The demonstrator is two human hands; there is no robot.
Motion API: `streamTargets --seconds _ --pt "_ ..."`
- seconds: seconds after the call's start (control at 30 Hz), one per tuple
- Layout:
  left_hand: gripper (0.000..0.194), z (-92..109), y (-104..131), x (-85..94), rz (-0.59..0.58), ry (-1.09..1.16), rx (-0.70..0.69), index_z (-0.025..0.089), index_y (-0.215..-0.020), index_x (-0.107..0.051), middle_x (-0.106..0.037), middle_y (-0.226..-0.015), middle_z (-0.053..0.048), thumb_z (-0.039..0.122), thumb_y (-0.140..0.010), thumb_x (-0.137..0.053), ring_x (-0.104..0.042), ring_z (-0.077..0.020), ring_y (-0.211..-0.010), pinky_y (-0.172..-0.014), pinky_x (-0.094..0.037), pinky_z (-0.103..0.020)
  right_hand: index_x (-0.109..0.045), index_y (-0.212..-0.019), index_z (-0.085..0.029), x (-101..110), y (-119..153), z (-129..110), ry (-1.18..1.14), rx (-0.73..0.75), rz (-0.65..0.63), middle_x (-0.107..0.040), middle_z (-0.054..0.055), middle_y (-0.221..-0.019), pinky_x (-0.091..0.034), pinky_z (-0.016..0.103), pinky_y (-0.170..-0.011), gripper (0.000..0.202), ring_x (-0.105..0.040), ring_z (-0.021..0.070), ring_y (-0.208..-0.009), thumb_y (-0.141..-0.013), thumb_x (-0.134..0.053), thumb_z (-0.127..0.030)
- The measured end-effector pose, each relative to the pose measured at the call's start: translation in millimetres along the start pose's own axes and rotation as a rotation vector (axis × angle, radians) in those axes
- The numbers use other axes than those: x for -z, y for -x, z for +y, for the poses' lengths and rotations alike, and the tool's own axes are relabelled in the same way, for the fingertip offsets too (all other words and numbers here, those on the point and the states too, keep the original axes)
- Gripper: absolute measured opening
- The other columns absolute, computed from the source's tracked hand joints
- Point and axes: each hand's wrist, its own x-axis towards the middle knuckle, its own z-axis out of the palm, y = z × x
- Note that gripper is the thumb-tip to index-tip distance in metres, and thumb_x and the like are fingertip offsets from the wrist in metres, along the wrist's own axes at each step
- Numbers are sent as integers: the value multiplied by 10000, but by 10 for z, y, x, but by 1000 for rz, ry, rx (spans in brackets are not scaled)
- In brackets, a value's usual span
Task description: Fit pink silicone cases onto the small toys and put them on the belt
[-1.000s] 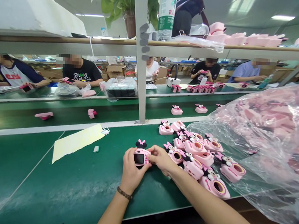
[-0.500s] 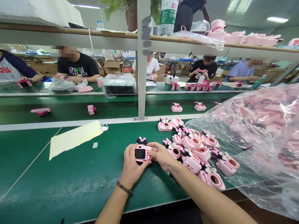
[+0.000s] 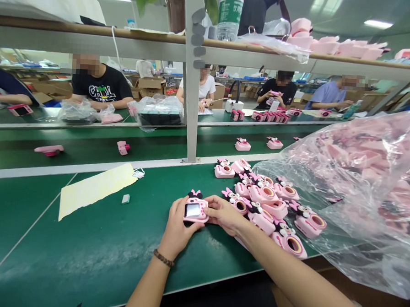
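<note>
A pink toy camera (image 3: 199, 202) with black ears and a pink bow is held just above the green bench, its screen (image 3: 192, 210) towards me and lit pale. My left hand (image 3: 178, 225) wraps its left side, thumb along the lower edge. From the right, my right hand (image 3: 222, 214) grips it too, with the thumb at the buttons beside the screen. The fingers behind the camera are hidden. Close to my right hand lies a heap of pink mouse-figure camera covers (image 3: 263, 193) with round lens holes.
A big clear bag (image 3: 362, 171) of pink covers fills the right side. Left on the bench lie a yellow paper sheet (image 3: 96, 189) and a small pale block (image 3: 125, 199). A white post (image 3: 193, 102) rises ahead. Behind it, cameras sit on a green belt (image 3: 157, 147), with several co-workers beyond.
The camera's screen has gone from dark to lit pale. Both hands still hold the camera in nearly the same place. The view has shifted slightly.
</note>
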Motion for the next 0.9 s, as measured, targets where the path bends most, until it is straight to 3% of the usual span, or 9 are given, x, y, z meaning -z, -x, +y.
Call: streamTargets --seconds 0.33,0.63,0.73,0.9 --pt "720 -8 -17 -9 9 -39 -6 240 -1372 -416 -443 -1343 -104 302 -741 -758 -440 -282 -1293 -1129 -366 -506 -576 -892 -193 -22 -104 -2 85 -45 129 -640 -7 -864 -596 332 -681 453 -663 151 -719 -575 -881 -303" --pt "640 35 -22 -23 24 -31 -18 232 -1300 -473 -487 -1280 -92 293 -738 -773 -486 -265 -1228 -1085 -413 -472 -559 -885 -198 -60 -26 -176 116 -147 115 -653 -27 -777 -569 270 -634 388 -643 117 -654 -620 -843 -196" --pt "616 37 -28 -13 30 -10 -6 217 -1268 -492 -509 -1258 -90 293 -730 -783 -502 -255 -1200 -1072 -425 -457 -583 -984 -208 -62 26 -201 183 -121 76 -678 11 -928 -573 299 -728 378 -669 146 -793 -689 -811 -268" --pt "605 26 -18 18 1 20 -2 225 -1294 -476 -514 -1259 -87 287 -760 -752 -506 -245 -1205 -1076 -425 -443 -516 -1329 -252 -19 143 -122 632 193 -86 -585 85 -1319 -503 393 -963 635 -607 246 -1127 -753 -781 -278"
